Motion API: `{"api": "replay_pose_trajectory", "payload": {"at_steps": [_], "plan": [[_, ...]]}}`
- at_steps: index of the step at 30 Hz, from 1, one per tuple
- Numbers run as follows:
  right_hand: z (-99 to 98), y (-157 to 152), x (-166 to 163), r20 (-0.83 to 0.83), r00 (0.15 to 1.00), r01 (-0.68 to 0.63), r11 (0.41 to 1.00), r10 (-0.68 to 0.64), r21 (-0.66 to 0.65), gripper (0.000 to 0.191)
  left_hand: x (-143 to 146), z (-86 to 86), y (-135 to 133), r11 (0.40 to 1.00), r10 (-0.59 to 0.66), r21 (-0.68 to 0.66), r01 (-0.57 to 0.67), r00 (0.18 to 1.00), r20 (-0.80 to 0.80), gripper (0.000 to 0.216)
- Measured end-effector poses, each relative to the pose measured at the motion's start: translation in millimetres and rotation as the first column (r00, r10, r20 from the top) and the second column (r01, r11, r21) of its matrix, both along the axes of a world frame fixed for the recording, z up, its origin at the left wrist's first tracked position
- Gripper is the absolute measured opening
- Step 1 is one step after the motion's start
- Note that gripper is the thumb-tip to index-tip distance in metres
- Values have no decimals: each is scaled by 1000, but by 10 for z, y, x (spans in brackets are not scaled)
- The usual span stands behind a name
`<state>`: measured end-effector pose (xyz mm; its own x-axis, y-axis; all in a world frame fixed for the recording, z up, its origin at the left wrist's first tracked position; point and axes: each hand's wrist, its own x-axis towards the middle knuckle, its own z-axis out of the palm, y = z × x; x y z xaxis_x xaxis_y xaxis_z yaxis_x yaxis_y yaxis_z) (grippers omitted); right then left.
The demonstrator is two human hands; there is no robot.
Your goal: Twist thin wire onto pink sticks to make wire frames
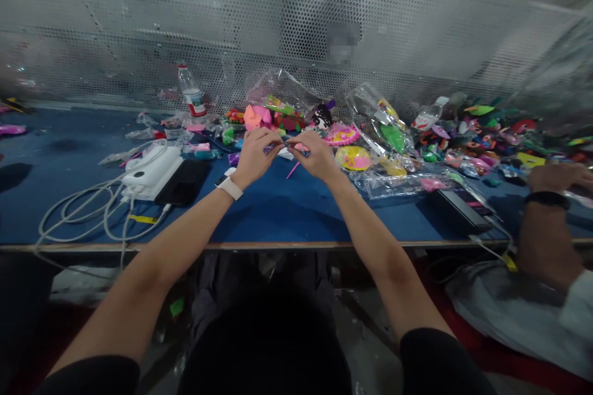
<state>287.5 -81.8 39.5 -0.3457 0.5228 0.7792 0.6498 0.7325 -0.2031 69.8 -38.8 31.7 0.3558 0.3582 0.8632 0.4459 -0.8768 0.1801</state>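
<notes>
My left hand (257, 154), with a pale-banded watch (229, 185) at the wrist, has its thumb and fingers pinched together above the blue table. Facing it, my right hand (317, 155) is pinched in the same way, the fingertips of both almost meeting. Whatever lies between them is too small and blurred to name. A thin purple stick (293, 170) shows just below my right fingers. Right behind my hands are a pink clay-like figure (257, 117), a pink and yellow piece (343, 134) and a yellow oval piece with pink spots (353, 158).
A white power strip (152, 173) with looped cables and a black phone (185, 182) lie left. Bottles (192, 95) stand or lean along the perforated metal screen (287, 12). See-through bags (377, 117) and colourful bits spread rightward, near a dark device (461, 210) and another person's hand (558, 178).
</notes>
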Motion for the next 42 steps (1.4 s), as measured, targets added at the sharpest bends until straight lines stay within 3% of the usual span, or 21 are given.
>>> {"api": "replay_pose_trajectory", "payload": {"at_steps": [9, 17, 23, 29, 34, 42], "plan": [[-21, 64, 85, 89, 995, 31, 998, -36, 49, 23, -1, 81, -73, 989, -142, -40, 144, 988, 57, 20], [24, -25, 22, 53, 999, -4, 997, 0, 78, 28, -10, 75, -96, 995, -89, 40, 88, 996, 17, 29], [80, -110, -76, -101, 995, -21, 997, 14, -69, 38, -48, 56, -69, 990, -39, 133, 49, 996, -79, 29], [181, -186, -114, -298, 948, -210, 928, 116, -308, 49, -66, 69, -68, 983, -25, 174, 60, 980, -195, 25], [167, -185, -137, -314, 947, -153, 947, 60, -281, 49, -67, 59, -48, 984, -3, 175, 28, 990, -138, 26], [150, -176, -124, -203, 978, -107, 962, 56, -252, 51, -107, 120, -90, 980, -4, 193, 51, 971, -239, 22]]}}
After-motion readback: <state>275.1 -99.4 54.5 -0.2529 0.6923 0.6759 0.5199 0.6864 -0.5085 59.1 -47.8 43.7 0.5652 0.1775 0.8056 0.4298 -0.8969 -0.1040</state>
